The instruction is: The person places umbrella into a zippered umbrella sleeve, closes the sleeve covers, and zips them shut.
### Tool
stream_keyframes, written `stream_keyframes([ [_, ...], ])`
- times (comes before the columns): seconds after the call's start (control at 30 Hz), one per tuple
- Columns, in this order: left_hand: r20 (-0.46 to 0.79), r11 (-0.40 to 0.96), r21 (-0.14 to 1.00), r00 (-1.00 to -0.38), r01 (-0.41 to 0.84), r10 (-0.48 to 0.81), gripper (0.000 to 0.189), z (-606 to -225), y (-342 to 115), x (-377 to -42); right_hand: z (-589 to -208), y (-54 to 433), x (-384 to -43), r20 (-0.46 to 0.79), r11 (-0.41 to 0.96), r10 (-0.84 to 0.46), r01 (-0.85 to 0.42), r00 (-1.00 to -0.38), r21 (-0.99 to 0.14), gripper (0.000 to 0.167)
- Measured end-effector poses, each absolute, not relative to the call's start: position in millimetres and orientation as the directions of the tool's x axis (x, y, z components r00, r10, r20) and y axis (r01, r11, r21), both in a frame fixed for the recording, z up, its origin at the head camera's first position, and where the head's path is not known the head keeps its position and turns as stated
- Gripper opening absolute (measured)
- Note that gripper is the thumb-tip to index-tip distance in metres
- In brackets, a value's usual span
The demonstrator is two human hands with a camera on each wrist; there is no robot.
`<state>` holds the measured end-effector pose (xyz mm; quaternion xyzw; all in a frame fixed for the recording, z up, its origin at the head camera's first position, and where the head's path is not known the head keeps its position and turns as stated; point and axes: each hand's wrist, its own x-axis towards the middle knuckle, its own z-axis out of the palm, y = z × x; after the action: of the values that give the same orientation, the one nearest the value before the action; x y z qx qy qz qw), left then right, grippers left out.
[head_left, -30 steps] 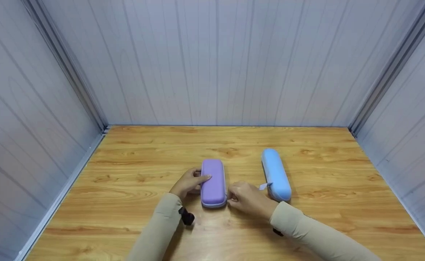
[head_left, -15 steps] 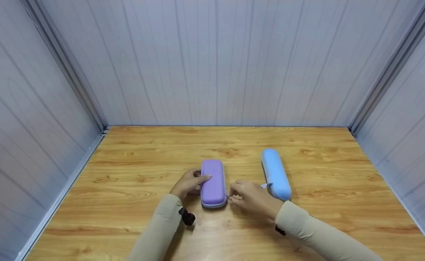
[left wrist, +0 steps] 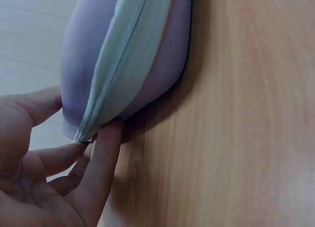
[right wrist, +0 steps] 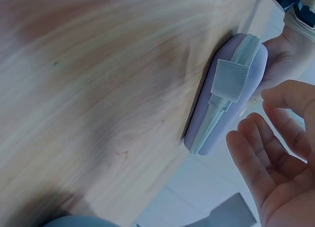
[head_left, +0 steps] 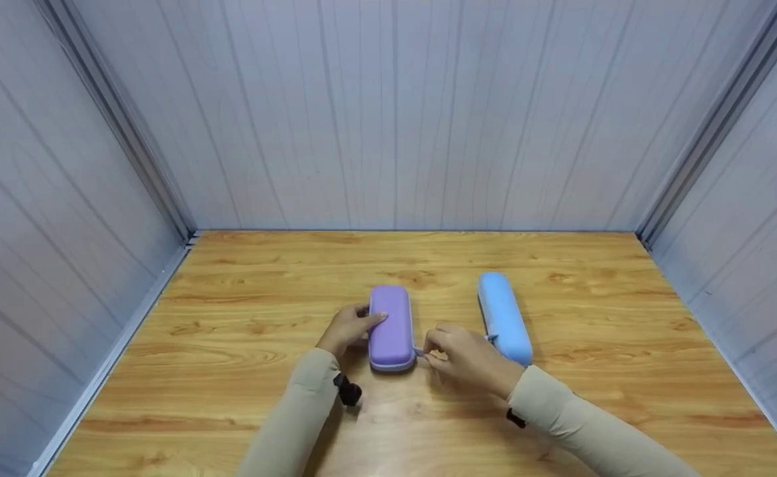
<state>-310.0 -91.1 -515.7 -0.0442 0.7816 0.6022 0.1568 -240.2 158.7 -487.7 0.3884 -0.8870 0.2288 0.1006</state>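
Observation:
A purple hard-shell zip case (head_left: 391, 331) lies on the table in front of me. My left hand (head_left: 350, 328) grips its left side, thumb on top; in the left wrist view the fingers (left wrist: 101, 163) press against the pale zip edge. My right hand (head_left: 464, 354) is just right of the case's near end, close to the zip's pull tab (head_left: 419, 352). In the right wrist view that ribbed tab (right wrist: 230, 81) stands free, and the right fingers (right wrist: 253, 163) are loosely bent, apart from it.
A light blue zip case (head_left: 506, 318) lies to the right, just beyond my right hand, with its own tab (right wrist: 231, 212) sticking out. Pale panel walls (head_left: 388, 119) enclose the wooden table (head_left: 262, 278) at the back and sides.
The purple case has shifted slightly away from me with my left hand. My right hand has drawn a little to the right, and more of the case's pull tab shows. The blue case is still.

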Motion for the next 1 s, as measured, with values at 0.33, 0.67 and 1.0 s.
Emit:
stream_keyframes([
  [0.33,-0.261,0.331,0.922,-0.953,-0.201,0.150,0.067,-512.8,-91.6,-308.8,-482.2,170.5,-246.1,0.437,0.599,-0.625,-0.756,-0.647,-0.263,0.006],
  [0.67,-0.067,0.455,0.888,-0.959,0.069,0.276,0.049,-502.1,-106.3,-304.7,-469.7,199.7,-255.4,0.426,0.704,-0.509,-0.647,-0.748,-0.294,0.005],
  [1.0,0.081,0.521,0.801,-0.915,0.296,0.395,0.038,-492.8,-119.7,-300.5,-472.1,237.2,-262.6,0.470,0.771,-0.399,-0.565,-0.787,-0.293,0.007],
])
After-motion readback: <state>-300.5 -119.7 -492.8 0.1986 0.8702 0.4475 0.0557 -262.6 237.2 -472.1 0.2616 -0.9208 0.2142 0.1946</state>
